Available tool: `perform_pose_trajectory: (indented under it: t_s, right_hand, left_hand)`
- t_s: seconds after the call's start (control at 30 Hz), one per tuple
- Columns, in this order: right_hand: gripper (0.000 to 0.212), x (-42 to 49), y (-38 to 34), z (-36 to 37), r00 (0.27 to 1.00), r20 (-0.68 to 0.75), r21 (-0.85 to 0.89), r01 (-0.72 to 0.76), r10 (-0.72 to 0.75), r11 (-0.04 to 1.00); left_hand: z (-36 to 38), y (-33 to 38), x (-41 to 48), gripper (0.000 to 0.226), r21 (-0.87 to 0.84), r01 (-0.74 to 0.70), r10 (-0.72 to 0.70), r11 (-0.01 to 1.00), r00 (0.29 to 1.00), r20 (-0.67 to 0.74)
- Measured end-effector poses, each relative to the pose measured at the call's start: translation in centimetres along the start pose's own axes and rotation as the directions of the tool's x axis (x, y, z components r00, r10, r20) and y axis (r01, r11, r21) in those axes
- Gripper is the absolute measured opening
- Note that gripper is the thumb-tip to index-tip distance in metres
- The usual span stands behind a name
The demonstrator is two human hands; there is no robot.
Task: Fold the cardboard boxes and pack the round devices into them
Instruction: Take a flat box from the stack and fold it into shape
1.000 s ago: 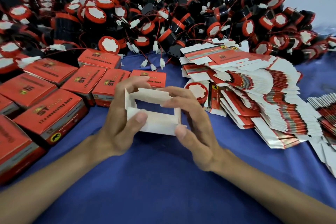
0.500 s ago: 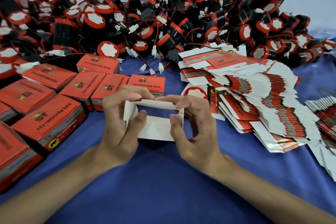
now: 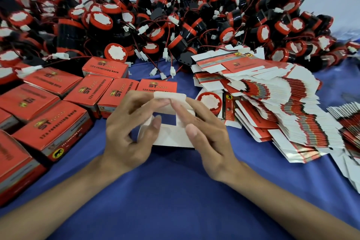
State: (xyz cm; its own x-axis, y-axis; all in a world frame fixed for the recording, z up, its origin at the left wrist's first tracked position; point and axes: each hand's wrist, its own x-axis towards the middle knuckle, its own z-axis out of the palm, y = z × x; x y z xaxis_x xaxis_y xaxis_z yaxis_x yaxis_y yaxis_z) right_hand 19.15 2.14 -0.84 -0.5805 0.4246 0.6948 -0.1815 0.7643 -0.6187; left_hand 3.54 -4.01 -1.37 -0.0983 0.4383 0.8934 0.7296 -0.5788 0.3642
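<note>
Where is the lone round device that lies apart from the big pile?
Head view, just right of centre: the lone round device sits between the half-folded box and the fanned stack of flat cartons.

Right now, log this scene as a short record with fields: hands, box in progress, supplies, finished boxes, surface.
left hand: grips the half-folded box at its left wall
right hand: grips its right side, fingers on the top flap
box state: open, white inside showing, no device in it
round devices: heaped along the back
loose device: beside the right hand
flat boxes: fanned stack, right
closed boxes: red, grouped left
surface: blue cloth
</note>
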Motion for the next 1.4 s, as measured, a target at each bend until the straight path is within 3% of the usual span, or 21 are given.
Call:
perform_pose_trajectory:
  t_s: [0.17,0.27,0.33,0.4,0.47,0.53,0.7,0.8,0.9,1.03,1.13,1.4]
  right_hand:
    - [0.039,0.3,-0.2,0.4,0.991,-0.097,0.074,-0.088,0.095,0.993]
    - [0.037,0.4,-0.6,0.3,0.981,-0.13,0.108,-0.133,0.147,0.985]
    - [0.042,0.4,-0.8,0.5,0.98,-0.169,0.062,-0.097,0.106,0.993]
    - [0.04,0.0,-0.7,0.9,0.982,-0.187,-0.009,-0.013,0.011,1.0]
    - [0.034,-0.5,-0.4,1.3,0.977,-0.205,-0.03,0.056,-0.061,0.998]
    - [0.032,-0.4,-0.4,1.4,0.974,-0.218,0.032,0.078,-0.069,0.996]
    - [0.015,0.1,-0.1,1.0,0.979,-0.167,0.057,0.13,-0.119,0.99]
    - [0.017,0.3,-0.2,1.2,0.984,-0.164,0.083,0.083,-0.068,0.993]
    - [0.008,0.2,-0.3,1.5,0.985,-0.166,0.13,-0.024,0.046,0.991]
    - [0.029,0.2,-0.2,1.4,0.963,-0.195,0.238,-0.138,0.186,0.962]
    - [0.032,0.4,-0.2,1.3,0.959,-0.136,0.254,-0.21,0.25,0.944]
    - [0.036,0.3,-0.3,1.2,0.943,-0.056,0.291,-0.299,0.328,0.909]
  left_hand:
    - [0.2,0.6,0.5,0.054,-0.046,0.064,-0.063,0.997,0.998,0.015]
    - [0.3,0.5,0.3,0.046,-0.071,0.134,-0.133,0.988,0.991,0.02]
    - [0.4,0.4,0.0,0.038,-0.053,0.157,-0.157,0.986,0.988,0.014]
    - [0.5,0.5,-0.4,0.017,-0.105,0.185,-0.188,0.977,0.982,-0.028]
    - [0.7,1.0,-0.2,0.032,-0.22,0.208,-0.225,0.953,0.973,-0.053]
    - [0.7,1.2,-0.1,0.04,-0.221,0.185,-0.196,0.957,0.98,-0.027]
    - [0.7,0.7,-0.1,0.021,-0.205,0.121,-0.121,0.971,0.993,0.008]
    - [0.7,0.4,-0.2,0.016,-0.224,0.121,-0.115,0.967,0.993,0.038]
    - [0.3,0.0,-0.2,0.027,-0.321,0.186,-0.157,0.929,0.981,0.115]
    - [0.2,0.1,-0.2,0.031,-0.276,0.196,-0.138,0.941,0.967,0.216]
    - [0.5,0.4,0.0,0.022,-0.262,0.23,-0.173,0.937,0.96,0.222]
    - [0.6,0.6,0.3,0.027,-0.253,0.323,-0.281,0.912,0.941,0.187]
